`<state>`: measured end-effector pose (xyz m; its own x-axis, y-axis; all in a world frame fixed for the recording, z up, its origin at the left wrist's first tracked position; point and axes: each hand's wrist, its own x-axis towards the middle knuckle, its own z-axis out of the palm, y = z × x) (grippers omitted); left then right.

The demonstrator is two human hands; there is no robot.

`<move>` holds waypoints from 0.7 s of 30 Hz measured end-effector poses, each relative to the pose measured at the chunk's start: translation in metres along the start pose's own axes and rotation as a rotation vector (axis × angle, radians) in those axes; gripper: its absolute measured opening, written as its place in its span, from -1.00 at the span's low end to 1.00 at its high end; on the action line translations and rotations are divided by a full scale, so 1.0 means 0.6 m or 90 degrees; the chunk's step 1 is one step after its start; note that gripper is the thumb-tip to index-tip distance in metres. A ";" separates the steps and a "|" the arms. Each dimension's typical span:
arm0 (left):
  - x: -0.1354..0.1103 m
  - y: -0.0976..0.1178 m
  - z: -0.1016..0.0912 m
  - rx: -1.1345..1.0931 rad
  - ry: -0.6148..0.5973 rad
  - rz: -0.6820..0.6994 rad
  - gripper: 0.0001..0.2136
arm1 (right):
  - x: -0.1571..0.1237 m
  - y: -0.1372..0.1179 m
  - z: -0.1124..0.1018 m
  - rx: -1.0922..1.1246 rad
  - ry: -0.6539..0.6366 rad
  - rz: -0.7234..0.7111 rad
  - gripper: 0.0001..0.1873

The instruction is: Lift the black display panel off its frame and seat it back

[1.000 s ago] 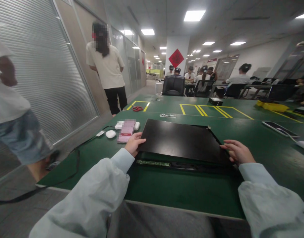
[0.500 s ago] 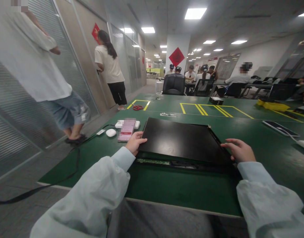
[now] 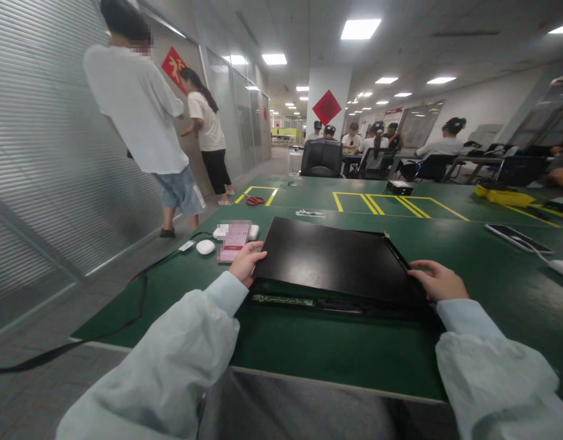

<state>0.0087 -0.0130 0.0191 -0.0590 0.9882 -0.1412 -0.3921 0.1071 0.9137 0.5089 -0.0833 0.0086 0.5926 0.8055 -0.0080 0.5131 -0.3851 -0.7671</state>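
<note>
A flat black panel lies on the green table, its near edge raised a little above a dark frame with a green circuit strip. My left hand grips the panel's left edge, fingers curled over the rim. At the right edge my right hand holds the panel, thumb on top. Both sleeves are pale blue.
A phone with a pink screen and a white earbud case lie left of the panel, with a black cable trailing off the table. Red scissors sit farther back. Two people stand in the aisle at left; others sit at far desks.
The panel's near edge has lifted slightly between my hands. The person in denim shorts has walked up the aisle away from me, and the other standing person moved farther off.
</note>
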 end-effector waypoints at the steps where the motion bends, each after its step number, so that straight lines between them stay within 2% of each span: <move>1: -0.001 0.001 0.001 0.003 0.007 -0.006 -0.64 | 0.004 0.002 -0.001 -0.003 -0.005 -0.004 -0.54; 6: -0.004 0.002 0.003 0.008 0.022 -0.027 -0.66 | 0.016 0.020 0.000 -0.004 -0.004 -0.028 -0.51; 12: -0.004 0.004 0.004 -0.005 0.007 -0.047 -0.67 | 0.004 0.013 0.007 -0.015 0.027 -0.007 -0.56; 16: -0.002 0.000 0.002 0.008 0.013 -0.041 -0.66 | 0.015 0.023 0.005 -0.022 0.031 -0.017 -0.59; 21: 0.006 -0.014 -0.006 0.045 0.014 -0.004 -0.63 | 0.046 0.050 0.001 -0.034 -0.019 -0.027 -0.60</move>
<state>0.0087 -0.0105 0.0096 -0.0767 0.9851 -0.1542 -0.3271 0.1213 0.9372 0.5401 -0.0724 -0.0149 0.5517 0.8341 0.0040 0.5702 -0.3736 -0.7316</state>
